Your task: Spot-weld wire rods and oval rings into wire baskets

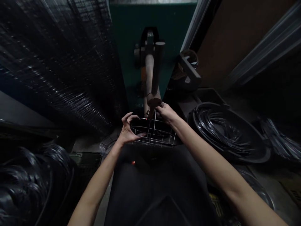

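Note:
A round wire basket frame (162,133) of thin metal rods sits low in front of a spot welding machine (152,75). At its left side, my left hand (128,130) curls around the rim, thumb below and fingers above. My right hand (166,113) pinches a thin metal wire at the frame's far side, close under the machine's round electrode arm (154,101). Its fingertips are partly hidden by the arm. A tiny orange spark glows near the contact point, and another bright red spot shows on the dark apron (155,179).
Stacked wire frames (77,106) rise on the left, with bundles of curved wire (47,175) below. To the right stands a black tub (255,153) of wire rings (211,125), beside a bundle of loose rods (281,139). A metal bracket (190,67) juts out beside the green machine body.

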The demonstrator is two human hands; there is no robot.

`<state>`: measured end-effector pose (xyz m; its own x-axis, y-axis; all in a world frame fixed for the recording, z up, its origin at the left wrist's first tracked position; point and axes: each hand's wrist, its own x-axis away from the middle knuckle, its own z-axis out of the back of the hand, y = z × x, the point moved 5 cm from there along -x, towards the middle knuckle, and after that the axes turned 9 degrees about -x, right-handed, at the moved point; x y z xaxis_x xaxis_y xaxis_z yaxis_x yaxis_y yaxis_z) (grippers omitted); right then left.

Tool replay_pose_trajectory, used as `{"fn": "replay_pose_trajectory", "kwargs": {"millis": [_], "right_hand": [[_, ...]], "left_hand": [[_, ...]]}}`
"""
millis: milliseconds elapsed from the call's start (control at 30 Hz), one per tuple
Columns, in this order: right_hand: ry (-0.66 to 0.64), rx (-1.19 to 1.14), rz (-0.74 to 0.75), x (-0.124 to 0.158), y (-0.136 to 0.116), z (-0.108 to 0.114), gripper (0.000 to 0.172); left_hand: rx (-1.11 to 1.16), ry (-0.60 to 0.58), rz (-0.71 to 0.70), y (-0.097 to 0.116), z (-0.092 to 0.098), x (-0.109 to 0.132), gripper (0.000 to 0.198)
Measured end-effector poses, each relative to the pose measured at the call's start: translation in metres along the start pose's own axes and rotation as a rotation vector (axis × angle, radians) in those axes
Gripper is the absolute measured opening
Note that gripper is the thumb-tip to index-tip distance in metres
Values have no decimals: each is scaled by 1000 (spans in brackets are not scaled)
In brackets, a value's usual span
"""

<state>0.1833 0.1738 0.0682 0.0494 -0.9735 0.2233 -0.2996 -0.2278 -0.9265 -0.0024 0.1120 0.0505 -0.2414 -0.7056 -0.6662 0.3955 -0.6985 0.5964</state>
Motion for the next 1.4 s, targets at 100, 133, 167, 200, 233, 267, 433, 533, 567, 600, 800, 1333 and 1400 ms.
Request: {"fn": "replay_pose_trajectory", "kwargs": {"millis": [100,133,167,200,233,267,433,533,567,600,800,1333,1400], "right_hand": [[-8,-26,39,-4,0,-4,30],[-7,-31,50,-5,0,-6,31],[-5,-32,57,-6,0,-7,30],[0,-34,62,-7,0,-8,30],[8,-38,65,-8,0,-9,29],[15,-41,66,-10,0,-9,29],[23,-17,51,-18,4,-11,31],[40,-4,47,-24,6,-10,30],[45,-6,42,-25,7,-10,28],[49,-11,35,-26,8,-10,26],[70,-80,-16,-19,10,-12,13],[42,139,55,62,0,30,19],[52,394,256,94,29,17,17]], "left_hand": [[11,5,10,-3,4,-1,100],[7,6,11,-4,5,-1,100],[2,7,10,-5,6,-2,101],[-2,6,9,-6,7,-2,101],[-3,5,9,-7,8,-2,102],[-1,5,9,-8,8,-2,102],[18,8,15,-14,9,-2,104],[16,4,22,-17,10,-4,105],[15,3,23,-17,10,-4,104],[12,3,24,-18,11,-5,104],[29,-34,-18,-17,15,-8,103],[-186,-560,40,6,12,51,78],[-44,-468,229,21,5,45,52]]}}
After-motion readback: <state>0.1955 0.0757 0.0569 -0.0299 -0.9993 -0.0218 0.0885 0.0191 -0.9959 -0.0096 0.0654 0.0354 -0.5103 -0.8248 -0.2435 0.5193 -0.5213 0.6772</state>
